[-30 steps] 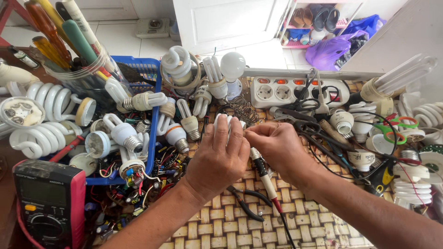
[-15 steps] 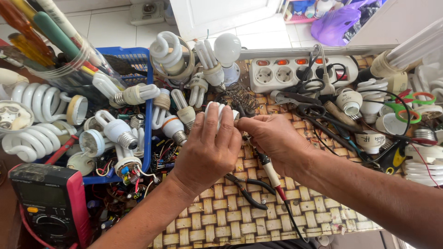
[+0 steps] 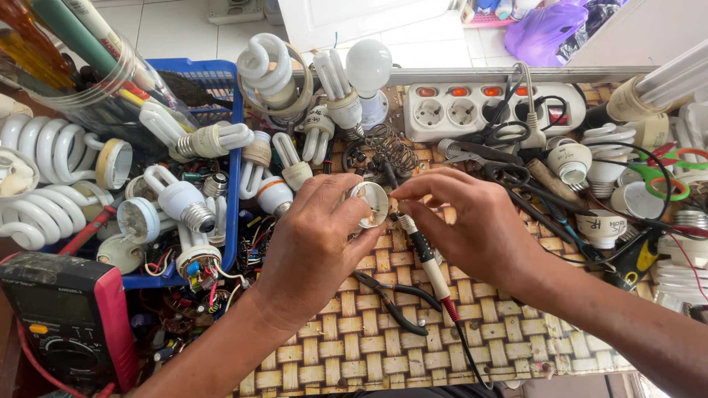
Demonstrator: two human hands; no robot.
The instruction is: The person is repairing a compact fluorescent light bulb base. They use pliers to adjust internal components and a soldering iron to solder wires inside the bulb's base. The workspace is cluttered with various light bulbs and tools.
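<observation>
Right now the left hand grips a small white lamp base, fingers curled closed around it, near the middle of the woven worktop. Beside it, the right hand pinches the upper end of a slim probe, fingers closed on it, and the tip touches or nearly touches the base's rim. By the look of it, the step in hand is working on the base's contacts with that tip. Any next move calls for a steady grip on the base and fine control of the tip. A red meter sits at the worktop's left front corner, and a blue basket of spiral lamps stands toward the left rear.
</observation>
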